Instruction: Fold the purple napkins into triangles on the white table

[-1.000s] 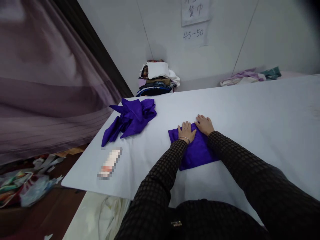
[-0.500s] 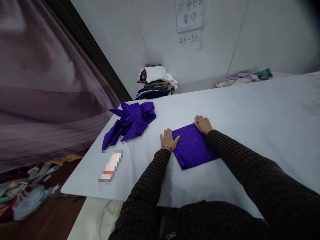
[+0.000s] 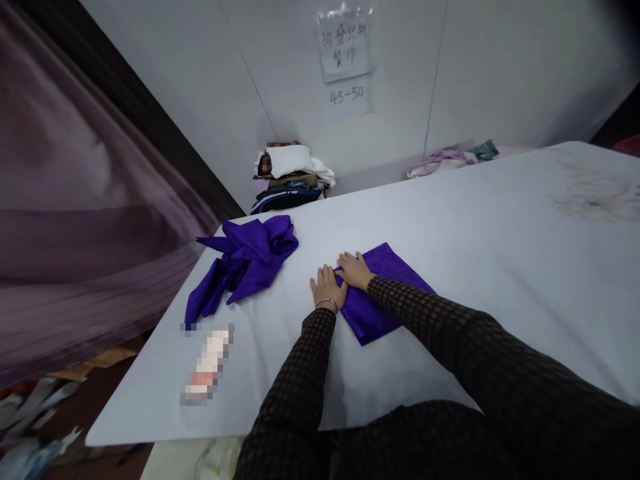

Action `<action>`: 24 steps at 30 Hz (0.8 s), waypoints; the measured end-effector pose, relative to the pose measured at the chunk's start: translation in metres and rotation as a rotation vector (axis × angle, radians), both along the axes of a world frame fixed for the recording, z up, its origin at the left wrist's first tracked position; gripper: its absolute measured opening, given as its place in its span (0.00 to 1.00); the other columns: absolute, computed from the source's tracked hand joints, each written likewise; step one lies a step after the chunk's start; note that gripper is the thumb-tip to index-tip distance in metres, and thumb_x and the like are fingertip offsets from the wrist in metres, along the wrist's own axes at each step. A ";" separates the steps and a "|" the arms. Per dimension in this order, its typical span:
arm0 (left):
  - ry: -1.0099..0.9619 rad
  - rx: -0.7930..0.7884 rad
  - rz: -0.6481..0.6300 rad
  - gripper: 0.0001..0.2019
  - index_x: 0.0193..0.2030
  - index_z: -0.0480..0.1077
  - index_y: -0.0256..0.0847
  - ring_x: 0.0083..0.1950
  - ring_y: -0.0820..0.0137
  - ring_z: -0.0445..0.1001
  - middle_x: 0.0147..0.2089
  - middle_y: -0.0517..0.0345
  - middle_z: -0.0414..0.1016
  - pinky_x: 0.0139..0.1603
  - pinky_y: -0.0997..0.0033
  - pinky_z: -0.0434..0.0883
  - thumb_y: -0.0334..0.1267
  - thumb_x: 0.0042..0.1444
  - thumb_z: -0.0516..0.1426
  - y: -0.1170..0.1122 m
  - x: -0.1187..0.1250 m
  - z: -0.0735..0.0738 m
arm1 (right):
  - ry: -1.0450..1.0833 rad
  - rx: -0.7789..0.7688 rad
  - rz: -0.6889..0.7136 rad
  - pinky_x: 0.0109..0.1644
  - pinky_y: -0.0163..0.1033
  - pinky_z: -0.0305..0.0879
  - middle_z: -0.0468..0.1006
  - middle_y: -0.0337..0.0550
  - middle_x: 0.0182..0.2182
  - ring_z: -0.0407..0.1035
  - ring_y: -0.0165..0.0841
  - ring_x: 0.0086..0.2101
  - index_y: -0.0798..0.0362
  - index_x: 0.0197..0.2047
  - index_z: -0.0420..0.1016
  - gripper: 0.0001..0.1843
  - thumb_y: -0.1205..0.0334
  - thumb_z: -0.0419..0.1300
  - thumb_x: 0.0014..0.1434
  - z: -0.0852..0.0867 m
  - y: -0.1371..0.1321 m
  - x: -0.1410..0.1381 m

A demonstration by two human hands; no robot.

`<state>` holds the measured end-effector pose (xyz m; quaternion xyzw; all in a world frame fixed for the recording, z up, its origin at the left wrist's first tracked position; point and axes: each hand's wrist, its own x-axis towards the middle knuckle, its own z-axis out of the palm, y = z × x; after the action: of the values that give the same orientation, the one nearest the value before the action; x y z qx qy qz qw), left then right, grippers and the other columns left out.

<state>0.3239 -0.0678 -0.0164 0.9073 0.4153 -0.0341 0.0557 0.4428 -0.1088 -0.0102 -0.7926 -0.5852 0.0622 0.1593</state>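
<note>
A folded purple cloth napkin (image 3: 373, 320) lies flat on the white-covered table (image 3: 475, 220). My left hand (image 3: 329, 290), with a bracelet at the wrist, rests palm down at the napkin's left edge, fingers spread. Close beside it, my right hand (image 3: 354, 270) lies flat on the napkin's upper left part, fingers stretched out. Part of the napkin is hidden under my right forearm. To the left sits a crumpled heap of purple cloth (image 3: 255, 257), apart from both hands.
A blurred-out oblong object (image 3: 207, 363) lies near the table's left front. Stacked clothes (image 3: 290, 177) stand at the back by the wall, and more cloth (image 3: 443, 160) lies farther right. A curtain (image 3: 100, 200) hangs on the left. Paper signs (image 3: 345, 57) are on the wall.
My right hand has slid left across the napkin from its far right corner toward my left hand. The left hand stays at the left edge. The view has shifted somewhat.
</note>
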 end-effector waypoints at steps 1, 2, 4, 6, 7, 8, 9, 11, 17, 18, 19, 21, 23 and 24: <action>0.003 -0.002 -0.001 0.35 0.69 0.45 0.38 0.72 0.62 0.36 0.72 0.55 0.39 0.69 0.49 0.40 0.56 0.60 0.37 0.000 0.000 0.000 | 0.008 -0.002 0.005 0.63 0.56 0.44 0.64 0.50 0.59 0.52 0.41 0.61 0.53 0.52 0.69 0.17 0.57 0.51 0.63 -0.003 0.001 -0.003; 0.003 -0.002 -0.001 0.35 0.69 0.45 0.38 0.72 0.62 0.36 0.72 0.55 0.39 0.69 0.50 0.40 0.56 0.60 0.37 0.000 0.000 0.000 | 0.016 -0.003 0.006 0.63 0.56 0.44 0.64 0.50 0.60 0.51 0.40 0.61 0.52 0.52 0.69 0.17 0.57 0.51 0.63 -0.005 0.001 -0.003; -0.001 0.003 0.002 0.36 0.69 0.45 0.38 0.72 0.62 0.36 0.72 0.54 0.39 0.69 0.50 0.40 0.58 0.60 0.36 0.000 0.000 0.000 | 0.026 -0.004 0.001 0.63 0.55 0.44 0.62 0.48 0.61 0.50 0.40 0.62 0.52 0.53 0.69 0.17 0.57 0.51 0.63 -0.009 -0.003 0.006; -0.007 0.008 0.005 0.37 0.69 0.46 0.38 0.72 0.62 0.36 0.72 0.54 0.40 0.69 0.50 0.40 0.59 0.59 0.35 -0.001 0.000 0.000 | 0.030 -0.005 -0.011 0.63 0.54 0.44 0.61 0.48 0.62 0.50 0.40 0.62 0.52 0.54 0.68 0.18 0.57 0.51 0.63 -0.010 -0.008 0.022; -0.008 0.010 0.006 0.37 0.69 0.46 0.38 0.72 0.61 0.36 0.72 0.54 0.41 0.69 0.49 0.40 0.60 0.59 0.34 -0.001 0.000 0.000 | 0.031 -0.006 -0.020 0.63 0.53 0.45 0.61 0.48 0.62 0.50 0.40 0.62 0.52 0.54 0.68 0.18 0.57 0.51 0.63 -0.010 -0.011 0.031; -0.009 0.013 0.006 0.38 0.69 0.46 0.38 0.72 0.61 0.36 0.72 0.54 0.41 0.69 0.49 0.40 0.60 0.59 0.34 -0.001 0.000 -0.001 | 0.031 -0.007 -0.030 0.63 0.53 0.45 0.61 0.47 0.62 0.50 0.39 0.62 0.52 0.54 0.68 0.18 0.57 0.51 0.63 -0.011 -0.014 0.041; -0.008 0.015 0.007 0.38 0.69 0.46 0.39 0.72 0.61 0.36 0.72 0.54 0.41 0.69 0.49 0.40 0.61 0.59 0.34 -0.001 0.000 -0.001 | 0.031 -0.008 -0.041 0.63 0.53 0.45 0.61 0.47 0.62 0.50 0.39 0.62 0.52 0.54 0.68 0.18 0.57 0.51 0.63 -0.011 -0.018 0.050; -0.003 0.014 0.008 0.38 0.69 0.46 0.39 0.72 0.60 0.36 0.72 0.53 0.41 0.69 0.49 0.40 0.61 0.59 0.34 0.000 0.000 -0.001 | 0.030 -0.010 -0.072 0.63 0.52 0.46 0.61 0.47 0.62 0.50 0.40 0.62 0.52 0.54 0.69 0.18 0.57 0.51 0.62 -0.011 -0.026 0.069; 0.017 -0.003 0.005 0.39 0.69 0.45 0.38 0.72 0.60 0.35 0.72 0.54 0.39 0.69 0.47 0.41 0.62 0.58 0.33 -0.002 0.001 0.000 | 0.032 0.012 -0.193 0.61 0.54 0.46 0.63 0.48 0.61 0.52 0.41 0.60 0.52 0.51 0.71 0.17 0.60 0.48 0.63 -0.015 -0.050 0.114; 0.021 -0.003 0.006 0.39 0.69 0.45 0.38 0.72 0.60 0.35 0.72 0.55 0.39 0.69 0.47 0.41 0.62 0.58 0.33 -0.002 0.001 0.001 | 0.032 0.021 -0.204 0.61 0.54 0.46 0.63 0.47 0.61 0.53 0.41 0.60 0.51 0.51 0.71 0.17 0.61 0.47 0.63 -0.016 -0.053 0.118; 0.024 -0.002 0.008 0.39 0.69 0.45 0.38 0.72 0.60 0.35 0.72 0.55 0.39 0.69 0.48 0.41 0.62 0.58 0.33 -0.003 0.001 0.001 | 0.031 0.031 -0.211 0.61 0.55 0.46 0.64 0.47 0.60 0.53 0.41 0.60 0.51 0.50 0.72 0.17 0.61 0.47 0.63 -0.017 -0.055 0.120; 0.028 0.000 0.009 0.39 0.69 0.45 0.39 0.72 0.61 0.34 0.72 0.55 0.39 0.69 0.49 0.41 0.62 0.58 0.33 -0.003 0.000 0.002 | 0.025 0.055 -0.212 0.60 0.54 0.46 0.65 0.46 0.60 0.54 0.41 0.59 0.51 0.49 0.72 0.16 0.62 0.46 0.63 -0.017 -0.057 0.122; 0.034 -0.012 0.010 0.38 0.69 0.45 0.39 0.72 0.61 0.35 0.72 0.55 0.38 0.69 0.49 0.41 0.62 0.58 0.34 -0.001 0.000 0.004 | 0.015 0.078 -0.209 0.60 0.54 0.46 0.66 0.46 0.59 0.55 0.40 0.58 0.51 0.48 0.72 0.16 0.62 0.46 0.63 -0.017 -0.058 0.120; 0.043 -0.031 0.010 0.38 0.69 0.45 0.39 0.72 0.61 0.35 0.72 0.55 0.38 0.69 0.49 0.41 0.62 0.58 0.34 0.001 0.001 0.006 | 0.009 0.088 -0.209 0.60 0.55 0.46 0.66 0.46 0.59 0.55 0.40 0.58 0.51 0.47 0.72 0.16 0.62 0.46 0.63 -0.017 -0.058 0.119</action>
<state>0.3244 -0.0669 -0.0100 0.9032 0.4206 -0.0597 0.0610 0.5623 -0.1669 -0.0276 -0.8413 -0.5009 0.0233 0.2021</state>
